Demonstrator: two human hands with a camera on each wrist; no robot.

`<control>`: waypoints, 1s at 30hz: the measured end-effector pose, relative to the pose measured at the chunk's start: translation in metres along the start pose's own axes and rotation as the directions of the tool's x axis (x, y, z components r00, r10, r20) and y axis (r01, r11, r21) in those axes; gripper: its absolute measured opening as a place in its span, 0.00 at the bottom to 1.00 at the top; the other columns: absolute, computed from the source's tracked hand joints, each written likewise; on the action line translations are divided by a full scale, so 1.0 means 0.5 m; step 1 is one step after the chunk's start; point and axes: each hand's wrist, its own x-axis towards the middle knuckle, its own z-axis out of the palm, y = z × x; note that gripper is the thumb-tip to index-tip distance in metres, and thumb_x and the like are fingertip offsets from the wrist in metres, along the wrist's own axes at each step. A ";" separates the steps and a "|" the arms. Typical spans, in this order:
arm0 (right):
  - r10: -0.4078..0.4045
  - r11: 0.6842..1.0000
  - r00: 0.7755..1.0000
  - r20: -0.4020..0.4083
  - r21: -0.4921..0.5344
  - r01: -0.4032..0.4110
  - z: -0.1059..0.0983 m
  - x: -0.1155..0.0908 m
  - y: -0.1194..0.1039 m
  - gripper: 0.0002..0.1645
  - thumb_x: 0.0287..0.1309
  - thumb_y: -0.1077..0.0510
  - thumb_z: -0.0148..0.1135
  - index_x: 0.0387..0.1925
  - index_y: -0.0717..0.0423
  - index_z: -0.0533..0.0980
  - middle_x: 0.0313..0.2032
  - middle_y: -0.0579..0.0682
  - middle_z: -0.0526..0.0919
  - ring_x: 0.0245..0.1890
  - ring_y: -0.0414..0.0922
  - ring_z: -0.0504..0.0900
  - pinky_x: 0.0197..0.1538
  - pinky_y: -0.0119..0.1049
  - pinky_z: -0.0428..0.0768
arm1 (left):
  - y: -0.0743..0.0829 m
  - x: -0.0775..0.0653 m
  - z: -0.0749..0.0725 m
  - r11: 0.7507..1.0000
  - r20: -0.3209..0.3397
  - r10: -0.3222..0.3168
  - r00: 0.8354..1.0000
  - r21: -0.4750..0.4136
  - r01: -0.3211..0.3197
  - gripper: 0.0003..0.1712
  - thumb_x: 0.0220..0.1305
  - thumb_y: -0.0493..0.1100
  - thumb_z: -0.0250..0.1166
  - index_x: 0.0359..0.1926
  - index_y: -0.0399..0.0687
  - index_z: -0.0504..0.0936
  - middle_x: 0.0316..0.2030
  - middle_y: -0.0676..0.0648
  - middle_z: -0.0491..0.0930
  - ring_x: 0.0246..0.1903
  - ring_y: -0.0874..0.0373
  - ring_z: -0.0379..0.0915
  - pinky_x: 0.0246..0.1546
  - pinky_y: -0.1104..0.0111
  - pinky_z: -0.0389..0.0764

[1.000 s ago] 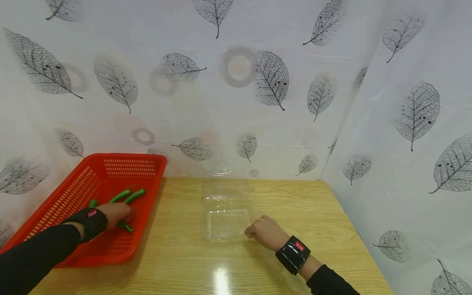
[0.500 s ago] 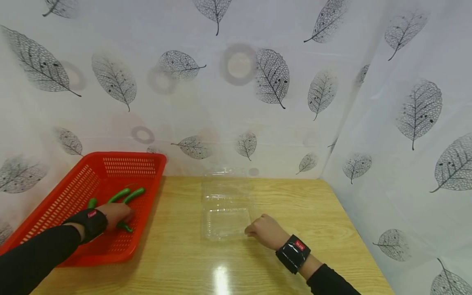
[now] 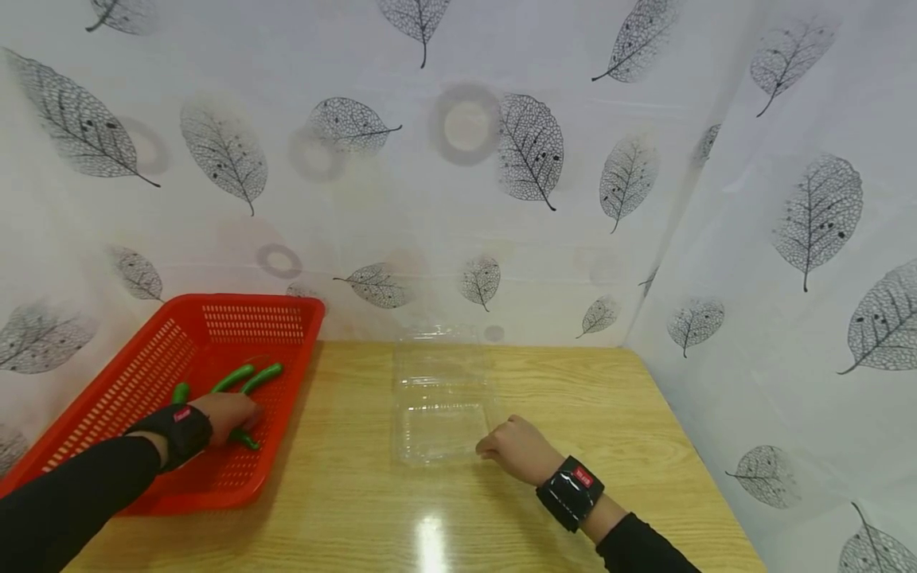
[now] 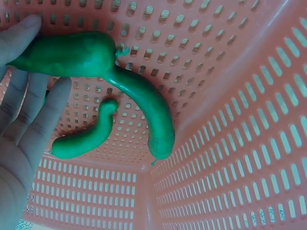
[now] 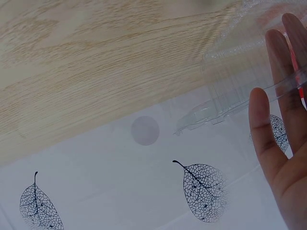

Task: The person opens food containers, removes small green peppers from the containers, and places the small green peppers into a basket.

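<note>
In the red basket (image 3: 247, 301), my left hand (image 3: 228, 414) reaches down among several green peppers. The left wrist view has its thumb above and fingers below a thick green pepper (image 4: 72, 53), pinching it. Beyond that one, a long curved pepper (image 4: 148, 108) bends down, and a smaller curved pepper (image 4: 86, 136) lies on the basket's holed bottom. My right hand (image 3: 519, 451) holds the near right corner of a clear plastic box (image 3: 444, 434) whose lid (image 3: 440, 358) is raised at the back. In the right wrist view, the box's rim crosses the fingers (image 5: 280, 62).
The basket stands at the left of a wooden table (image 3: 573, 398). Two more peppers (image 3: 263, 377) lie toward its far side, and another pepper (image 3: 181, 393) sits left of my hand. A white leaf-print sheet (image 3: 430, 215) hangs behind the table and along its right side.
Both hands keep their places, the left in the basket and the right at the box. Only the head view has shifted slightly.
</note>
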 end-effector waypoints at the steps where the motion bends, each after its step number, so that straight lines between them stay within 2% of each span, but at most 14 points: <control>1: -0.004 1.000 1.000 -0.003 0.000 0.004 -0.001 0.000 0.000 0.04 0.50 0.55 0.66 0.29 0.46 0.85 0.28 0.37 0.87 0.29 0.31 0.83 0.34 0.30 0.72 | 0.002 -0.001 -0.002 1.000 0.005 -0.003 1.000 0.000 0.003 0.21 0.50 0.37 0.70 0.21 0.53 0.62 0.20 0.60 0.54 0.21 0.67 0.50 0.24 0.73 0.53; 7: -0.015 1.000 1.000 -0.018 -0.007 0.015 -0.004 0.002 -0.005 0.04 0.50 0.55 0.66 0.29 0.46 0.85 0.28 0.37 0.87 0.28 0.31 0.83 0.33 0.30 0.72 | 0.014 -0.011 -0.014 1.000 0.025 -0.021 0.999 0.001 0.021 0.20 0.50 0.37 0.70 0.20 0.51 0.63 0.20 0.60 0.54 0.21 0.66 0.50 0.24 0.73 0.54; 10: -0.016 1.000 1.000 -0.017 -0.002 0.016 -0.004 0.003 -0.008 0.04 0.50 0.55 0.66 0.29 0.47 0.85 0.28 0.38 0.87 0.28 0.32 0.83 0.33 0.30 0.72 | 0.011 -0.015 -0.014 1.000 0.019 -0.014 1.000 0.011 0.014 0.20 0.50 0.38 0.70 0.20 0.52 0.63 0.20 0.60 0.54 0.21 0.66 0.50 0.24 0.73 0.53; 13: -0.025 1.000 0.999 -0.025 0.007 0.025 -0.006 0.005 -0.009 0.04 0.50 0.55 0.67 0.29 0.47 0.85 0.28 0.38 0.87 0.29 0.32 0.83 0.33 0.30 0.72 | 0.002 -0.019 -0.015 1.000 0.005 -0.010 1.000 0.026 0.010 0.20 0.47 0.38 0.72 0.21 0.53 0.65 0.20 0.60 0.57 0.21 0.66 0.52 0.22 0.73 0.55; 18: -0.043 0.999 0.999 -0.033 0.007 0.043 -0.007 0.007 -0.008 0.03 0.49 0.56 0.67 0.28 0.47 0.85 0.27 0.38 0.87 0.28 0.32 0.83 0.33 0.31 0.73 | -0.013 -0.025 -0.030 0.994 -0.027 -0.084 0.996 0.070 0.086 0.18 0.41 0.42 0.76 0.23 0.58 0.71 0.23 0.58 0.66 0.23 0.64 0.60 0.22 0.71 0.63; 21: -0.034 0.999 0.999 -0.019 0.012 0.035 -0.006 0.007 -0.003 0.04 0.48 0.56 0.68 0.29 0.46 0.85 0.27 0.38 0.87 0.28 0.32 0.83 0.33 0.31 0.73 | -0.016 -0.026 -0.047 0.990 -0.031 -0.114 0.993 0.086 0.116 0.17 0.40 0.39 0.77 0.27 0.56 0.75 0.26 0.57 0.72 0.25 0.62 0.66 0.23 0.69 0.69; 25: -0.026 0.999 1.000 0.002 0.021 0.026 -0.005 0.006 0.003 0.05 0.49 0.56 0.68 0.31 0.47 0.85 0.29 0.39 0.87 0.29 0.32 0.84 0.35 0.30 0.75 | -0.010 -0.033 -0.078 0.987 0.002 -0.154 0.988 0.051 0.154 0.18 0.38 0.32 0.75 0.29 0.52 0.76 0.26 0.55 0.75 0.25 0.61 0.66 0.23 0.69 0.70; 30: -0.043 0.998 0.999 0.000 0.043 0.043 -0.006 0.003 0.006 0.05 0.49 0.56 0.67 0.30 0.48 0.85 0.28 0.40 0.87 0.29 0.32 0.84 0.35 0.28 0.77 | 0.003 -0.045 -0.101 0.978 0.041 -0.207 0.977 -0.018 0.208 0.19 0.38 0.32 0.75 0.30 0.52 0.75 0.27 0.53 0.74 0.25 0.59 0.64 0.23 0.69 0.68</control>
